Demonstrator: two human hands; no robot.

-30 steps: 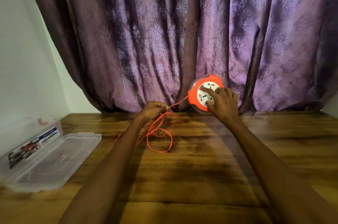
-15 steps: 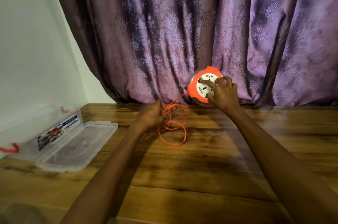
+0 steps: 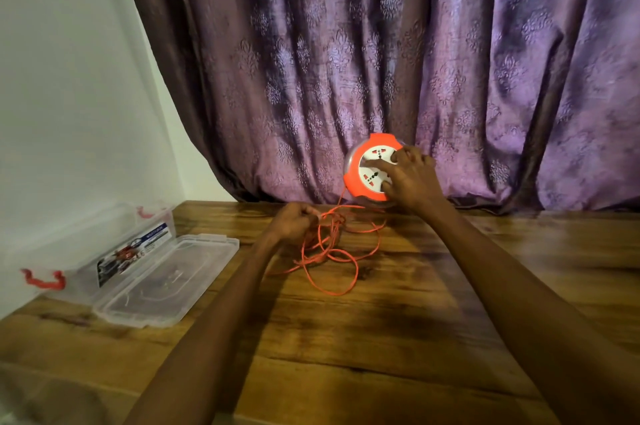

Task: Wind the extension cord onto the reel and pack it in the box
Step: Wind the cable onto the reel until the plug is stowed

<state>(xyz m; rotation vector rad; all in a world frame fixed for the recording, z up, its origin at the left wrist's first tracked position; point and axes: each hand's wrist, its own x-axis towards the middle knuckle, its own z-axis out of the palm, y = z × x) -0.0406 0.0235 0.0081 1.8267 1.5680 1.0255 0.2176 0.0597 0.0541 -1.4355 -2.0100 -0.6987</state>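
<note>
An orange reel with a white socket face stands on edge at the back of the wooden table, against the curtain. My right hand rests on its face, fingers spread over the sockets and gripping it. A thin orange cord runs down from the reel and lies in loose loops on the table. My left hand is closed around the cord just left of the reel. A clear plastic box with red clasps stands open at the far left.
The box's clear lid lies flat beside it on the table. A purple patterned curtain hangs along the back edge. A white wall closes the left side.
The view has swung left, so the box shows more fully. My right hand's fingers have shifted around the reel's face, and the cord loops have changed shape on the table.
</note>
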